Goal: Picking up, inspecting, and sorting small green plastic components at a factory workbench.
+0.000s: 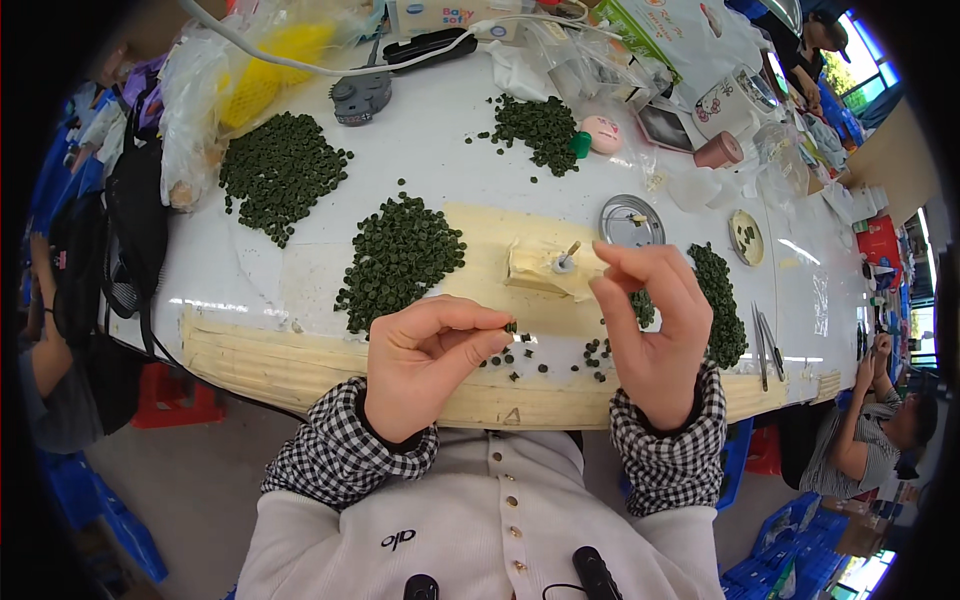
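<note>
My left hand (420,362) is closed in a pinch on a small dark green plastic part (511,326), held just above the table's near edge. To the right, my right hand (655,340) is raised with thumb and index finger apart, and I see nothing between them. Its fingertips are beside a tape-wrapped block (535,268) with a short upright pin (571,250) on it. Several loose dark green parts (542,368) lie between my hands. A large pile of the same parts (402,255) sits beyond my left hand. My right hand partly hides a smaller pile.
More green piles lie at the far left (283,170), back middle (537,130) and right (716,305). Tweezers (768,345) rest on the right. A round metal dish (632,215) and a grey toy tank (360,97) stand farther back. Other people (862,440) sit nearby.
</note>
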`<state>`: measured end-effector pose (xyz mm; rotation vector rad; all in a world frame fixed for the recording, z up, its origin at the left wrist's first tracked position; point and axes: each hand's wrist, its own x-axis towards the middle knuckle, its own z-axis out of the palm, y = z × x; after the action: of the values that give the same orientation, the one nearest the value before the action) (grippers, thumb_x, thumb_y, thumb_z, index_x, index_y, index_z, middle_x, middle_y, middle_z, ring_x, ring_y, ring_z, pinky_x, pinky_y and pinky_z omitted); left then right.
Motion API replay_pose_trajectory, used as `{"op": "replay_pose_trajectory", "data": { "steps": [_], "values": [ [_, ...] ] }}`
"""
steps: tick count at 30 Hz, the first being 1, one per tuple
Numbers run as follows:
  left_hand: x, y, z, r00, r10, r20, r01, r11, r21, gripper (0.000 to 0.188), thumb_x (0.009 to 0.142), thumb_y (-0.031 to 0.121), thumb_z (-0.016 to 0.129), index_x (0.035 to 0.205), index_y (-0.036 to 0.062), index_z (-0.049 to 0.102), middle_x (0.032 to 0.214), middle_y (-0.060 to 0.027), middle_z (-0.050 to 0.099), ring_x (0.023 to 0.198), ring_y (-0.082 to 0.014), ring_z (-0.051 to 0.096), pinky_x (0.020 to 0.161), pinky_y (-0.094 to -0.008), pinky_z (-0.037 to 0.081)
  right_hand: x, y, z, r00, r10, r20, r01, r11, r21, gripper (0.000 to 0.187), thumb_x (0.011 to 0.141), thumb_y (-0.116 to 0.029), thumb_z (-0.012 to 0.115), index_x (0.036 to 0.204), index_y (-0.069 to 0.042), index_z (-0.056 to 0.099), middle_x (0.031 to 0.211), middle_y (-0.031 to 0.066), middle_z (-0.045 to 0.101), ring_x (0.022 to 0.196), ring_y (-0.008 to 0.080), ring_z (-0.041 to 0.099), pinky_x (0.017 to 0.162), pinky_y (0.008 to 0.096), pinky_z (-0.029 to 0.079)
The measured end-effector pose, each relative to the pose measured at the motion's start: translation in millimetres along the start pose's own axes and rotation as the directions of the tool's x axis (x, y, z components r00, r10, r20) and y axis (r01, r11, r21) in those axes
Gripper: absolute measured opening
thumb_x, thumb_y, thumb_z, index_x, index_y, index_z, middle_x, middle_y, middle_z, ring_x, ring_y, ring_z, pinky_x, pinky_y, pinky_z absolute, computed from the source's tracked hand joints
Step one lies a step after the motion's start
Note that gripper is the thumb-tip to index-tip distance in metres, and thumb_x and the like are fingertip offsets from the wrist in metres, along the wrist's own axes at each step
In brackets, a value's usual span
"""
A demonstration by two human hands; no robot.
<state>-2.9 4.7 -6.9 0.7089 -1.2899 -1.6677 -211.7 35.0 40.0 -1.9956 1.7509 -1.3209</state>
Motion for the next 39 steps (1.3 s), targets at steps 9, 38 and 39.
{"op": "replay_pose_trajectory", "data": {
  "steps": [9, 38, 39],
  "values": [
    [-0.1, -1.8, 1.1, 1.000, -0.014, -0.001, 0.014, 1.000, 0.001, 0.018, 0.083, -0.008, 0.067, 0.100, -0.0048, 0.068, 0.098, -0.0109, 0.066, 0.090, -0.0128, 0.064, 0.079, -0.0232, 0.052, 15.2, 18.8, 11.4, 0.999, -0.002, 0.046, 0.006, 0.997, -0.081, 0.013, 0.077, -0.006, 0.073, 0.088, -0.002, 0.068, 0.075, 0.0091, 0.055, 0.069, 0.0225, 0.056, 0.062, 0.0315, 0.045],
    [-0.8, -0.9, 1.1, 0.999, 0.019, 0.046, -0.022, 0.999, 0.049, 0.018, 0.083, -0.010, 0.066, 0.100, -0.0059, 0.067, 0.099, -0.0128, 0.066, 0.092, -0.0154, 0.064, 0.081, -0.0254, 0.052, 6.9, -11.5, 9.6, 0.956, -0.231, 0.180, 0.154, 0.919, 0.363, 0.013, 0.082, -0.003, 0.069, 0.089, -0.001, 0.059, 0.081, 0.0094, 0.062, 0.069, 0.0233, 0.061, 0.060, 0.0291, 0.049],
    [-0.8, -1.2, 1.3, 0.999, 0.021, 0.043, -0.022, 0.999, 0.041, 0.018, 0.082, -0.010, 0.066, 0.100, -0.0059, 0.067, 0.099, -0.0128, 0.066, 0.092, -0.0153, 0.064, 0.081, -0.0254, 0.052, 7.4, -9.9, 10.3, 0.956, -0.237, 0.170, 0.160, 0.913, 0.376, 0.013, 0.082, -0.003, 0.069, 0.089, -0.001, 0.059, 0.081, 0.0095, 0.062, 0.069, 0.0232, 0.061, 0.060, 0.0289, 0.049]
  ]
}}
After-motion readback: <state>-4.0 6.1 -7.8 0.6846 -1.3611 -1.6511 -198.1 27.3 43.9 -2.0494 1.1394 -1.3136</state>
